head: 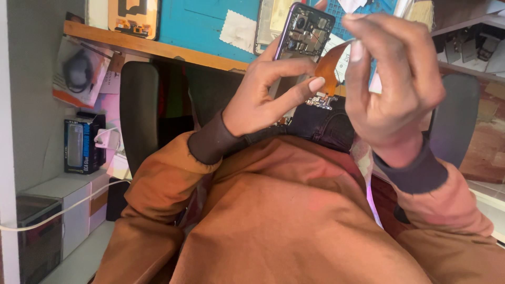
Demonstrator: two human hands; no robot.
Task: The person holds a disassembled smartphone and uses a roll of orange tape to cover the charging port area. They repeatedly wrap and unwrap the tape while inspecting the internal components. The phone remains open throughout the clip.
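Above the lap, cluttered wooden shelf (152,47)

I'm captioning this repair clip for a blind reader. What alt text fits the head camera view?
Seen from above, a person's left hand holds an opened phone with its back cover off, while the right hand pinches an orange flex cable running from it. Both arms wear rust-orange sleeves with dark cuffs; a blue work mat lies on the wooden bench beyond.

Seated in a black chair (139,110) at a wooden bench edge (147,47) under a blue mat (200,23); pale wall (37,105) left, white boxes (68,200), white cable (58,213).
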